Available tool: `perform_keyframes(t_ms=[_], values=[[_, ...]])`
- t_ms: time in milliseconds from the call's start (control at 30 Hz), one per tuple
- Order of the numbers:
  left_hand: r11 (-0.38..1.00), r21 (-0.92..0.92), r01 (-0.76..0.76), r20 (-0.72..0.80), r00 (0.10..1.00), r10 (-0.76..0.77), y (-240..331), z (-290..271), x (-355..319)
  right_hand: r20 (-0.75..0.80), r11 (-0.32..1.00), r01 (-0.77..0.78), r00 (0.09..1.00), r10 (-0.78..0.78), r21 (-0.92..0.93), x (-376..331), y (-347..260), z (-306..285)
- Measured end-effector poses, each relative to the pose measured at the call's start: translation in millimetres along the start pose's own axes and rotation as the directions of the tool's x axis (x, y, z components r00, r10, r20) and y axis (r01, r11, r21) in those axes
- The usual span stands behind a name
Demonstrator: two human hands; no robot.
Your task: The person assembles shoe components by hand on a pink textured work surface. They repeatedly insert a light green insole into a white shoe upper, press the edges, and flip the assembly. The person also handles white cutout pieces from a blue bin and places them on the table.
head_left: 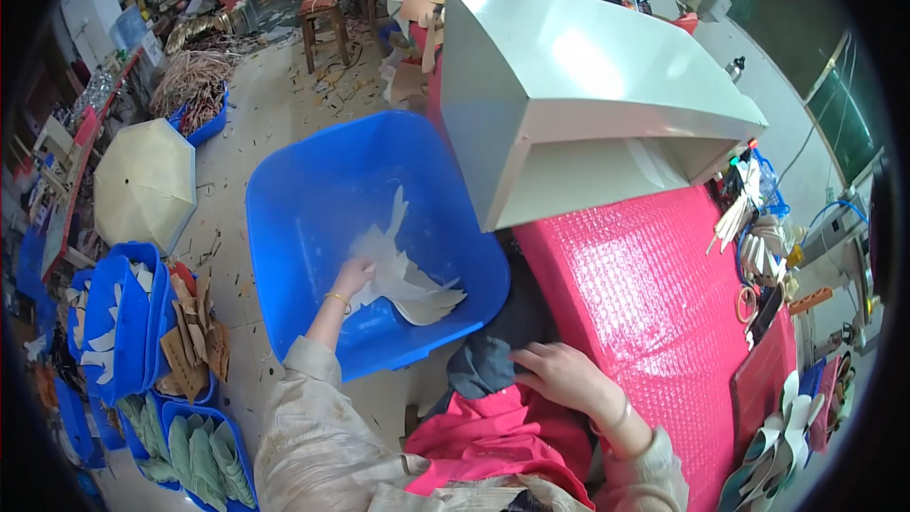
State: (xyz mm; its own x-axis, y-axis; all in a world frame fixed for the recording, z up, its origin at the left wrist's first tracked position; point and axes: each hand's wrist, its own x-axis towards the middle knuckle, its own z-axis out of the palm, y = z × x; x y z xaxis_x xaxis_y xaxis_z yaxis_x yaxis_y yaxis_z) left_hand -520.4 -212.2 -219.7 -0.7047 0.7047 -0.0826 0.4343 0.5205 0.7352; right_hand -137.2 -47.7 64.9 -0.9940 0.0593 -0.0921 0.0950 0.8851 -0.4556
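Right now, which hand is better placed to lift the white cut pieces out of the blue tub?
The left hand. It is already inside the blue tub, touching the white cut pieces. The right hand rests on the lap, at the edge of the pink padded table, outside the tub.

beige umbrella (144, 185), wooden stool (322, 24), pink bubble wrap (654, 303)
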Motion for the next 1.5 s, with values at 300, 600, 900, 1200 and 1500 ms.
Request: perform_keyframes(t_ms=[300, 600, 900, 1200, 1500], values=[[0.973, -0.218, -0.076, 0.085, 0.992, 0.096, 106.5, -97.8, -54.9, -0.129, 0.878, 0.101, 0.991, -0.045, 0.468, 86.0, 9.4, 37.1], [0.717, -0.695, 0.056, 0.126, 0.991, 0.046, 157.9, -177.8, -133.2, -0.262, 0.908, 0.076, 0.964, 0.039, 0.412, 158.5, 19.5, 94.9], [0.673, -0.739, 0.015, 0.059, 0.997, 0.043, 208.4, -193.4, -170.8, -0.459, 0.984, 0.163, 0.882, -0.112, 0.073, 116.2, 6.6, 50.5], [0.590, -0.806, -0.053, 0.170, 0.933, 0.316, 365.6, -99.5, -191.1, -0.714, 0.983, -0.108, 0.676, 0.182, 0.148, -90.0, 10.6, -60.1], [0.767, -0.210, -0.607, 0.276, 0.715, 0.642, 457.7, 207.1, -129.5, -0.561, 0.651, -0.758, 0.526, 0.639, 0.030, -274.9, 187.0, -21.4]])
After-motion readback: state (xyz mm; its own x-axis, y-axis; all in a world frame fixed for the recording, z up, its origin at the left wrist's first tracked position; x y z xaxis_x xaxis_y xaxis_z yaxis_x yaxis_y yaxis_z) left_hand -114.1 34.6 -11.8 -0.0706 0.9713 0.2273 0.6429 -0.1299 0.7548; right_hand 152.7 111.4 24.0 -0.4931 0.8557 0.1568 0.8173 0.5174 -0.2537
